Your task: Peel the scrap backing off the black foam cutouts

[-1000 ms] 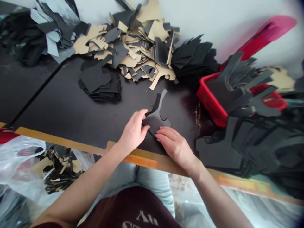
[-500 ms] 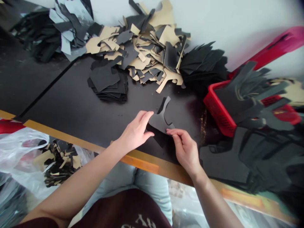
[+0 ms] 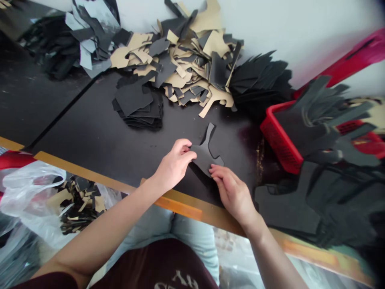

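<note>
You have the grey branched cut-out [image 3: 204,155] in front of you, over the black tabletop [image 3: 99,136] near its front edge. Your left hand [image 3: 177,162] pinches its left end between thumb and fingers; your right hand [image 3: 233,192] has fingers and thumb closed on its lower right edge. A dark margin shows along it; whether that is a second layer or shadow, you cannot tell from here.

This piece looks mid-handling, since neither hand has released it. Beyond it sit a stack of black cut pieces [image 3: 135,102] and a heap of tan-and-black offcuts [image 3: 186,70]. To your right, a red plastic basket [image 3: 280,140] holds more grey cut-outs [image 3: 303,120]. Plenty of material lies about, but which piles are finished and which are waiting does not show.
</note>
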Available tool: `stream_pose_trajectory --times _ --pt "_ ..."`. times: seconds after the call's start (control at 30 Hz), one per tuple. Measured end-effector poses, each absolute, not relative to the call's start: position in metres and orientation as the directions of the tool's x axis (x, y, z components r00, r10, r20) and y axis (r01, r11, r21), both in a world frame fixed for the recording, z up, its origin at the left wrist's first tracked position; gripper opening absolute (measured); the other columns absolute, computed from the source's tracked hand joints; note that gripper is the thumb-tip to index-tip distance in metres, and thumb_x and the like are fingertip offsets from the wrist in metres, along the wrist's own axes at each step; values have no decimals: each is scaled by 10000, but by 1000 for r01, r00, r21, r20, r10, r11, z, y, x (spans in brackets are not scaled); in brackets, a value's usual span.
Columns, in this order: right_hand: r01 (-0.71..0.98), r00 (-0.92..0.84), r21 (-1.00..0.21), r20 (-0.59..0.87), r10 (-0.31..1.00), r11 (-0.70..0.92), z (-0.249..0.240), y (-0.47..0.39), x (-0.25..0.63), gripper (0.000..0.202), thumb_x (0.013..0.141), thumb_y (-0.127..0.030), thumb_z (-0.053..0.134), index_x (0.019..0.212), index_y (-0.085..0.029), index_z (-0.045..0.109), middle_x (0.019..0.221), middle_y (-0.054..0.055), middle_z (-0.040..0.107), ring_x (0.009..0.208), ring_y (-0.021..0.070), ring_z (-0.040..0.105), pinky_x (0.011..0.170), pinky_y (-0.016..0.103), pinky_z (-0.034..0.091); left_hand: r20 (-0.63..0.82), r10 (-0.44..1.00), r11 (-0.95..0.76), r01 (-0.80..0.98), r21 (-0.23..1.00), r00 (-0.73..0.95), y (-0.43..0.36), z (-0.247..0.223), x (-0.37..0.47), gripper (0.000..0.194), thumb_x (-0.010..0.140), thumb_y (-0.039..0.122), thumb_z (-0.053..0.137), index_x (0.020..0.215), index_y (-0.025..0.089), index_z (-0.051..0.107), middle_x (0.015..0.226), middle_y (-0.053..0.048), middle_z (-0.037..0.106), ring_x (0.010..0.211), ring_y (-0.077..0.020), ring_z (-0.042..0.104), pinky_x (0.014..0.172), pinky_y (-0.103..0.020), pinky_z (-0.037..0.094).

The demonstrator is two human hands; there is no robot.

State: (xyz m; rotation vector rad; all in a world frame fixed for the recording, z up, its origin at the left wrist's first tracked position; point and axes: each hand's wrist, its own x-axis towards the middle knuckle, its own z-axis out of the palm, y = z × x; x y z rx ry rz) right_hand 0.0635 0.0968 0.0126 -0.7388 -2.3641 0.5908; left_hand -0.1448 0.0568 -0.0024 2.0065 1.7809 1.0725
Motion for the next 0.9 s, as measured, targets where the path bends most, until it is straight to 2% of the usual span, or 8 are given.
stream_pose_trajectory --times 0.2,0.43,0.77,0.9 --pt "390 -719 -412 423 552 824 7 90 61 166 878 -60 494 1013 -144 542 1057 122 629 1131 220 571 958 355 518 410 912 -275 741 612 0 57 -7 -146 257 863 53 397 887 160 629 1166 -76 458 999 -137 560 897 -281 512" --pt "390 -774 -334 385 502 858 8 86 61 158 885 -38 469 1004 -108 545 1056 127 606 1170 256 526 1003 380 488 423 905 -303 765 568 45 58 -9 -147 265 859 49 394 866 155 638 1170 -66 465 1041 -135 534 917 -274 499" --pt "423 -797 -298 327 508 856 10 81 58 209 882 1 394 991 -84 550 1072 151 561 1213 292 470 1006 425 487 422 898 -343 800 491 126 58 -5 -150 274 869 42 381 873 139 637 1168 -88 468 1034 -148 536 919 -272 490" --pt "424 -794 -336 310 524 841 11 80 57 191 861 2 429 963 -104 550 1065 140 555 1212 279 472 1022 413 478 363 921 -320 812 488 145 59 0 -151 259 877 62 392 906 140 638 1184 -91 484 1001 -146 549 905 -274 497"
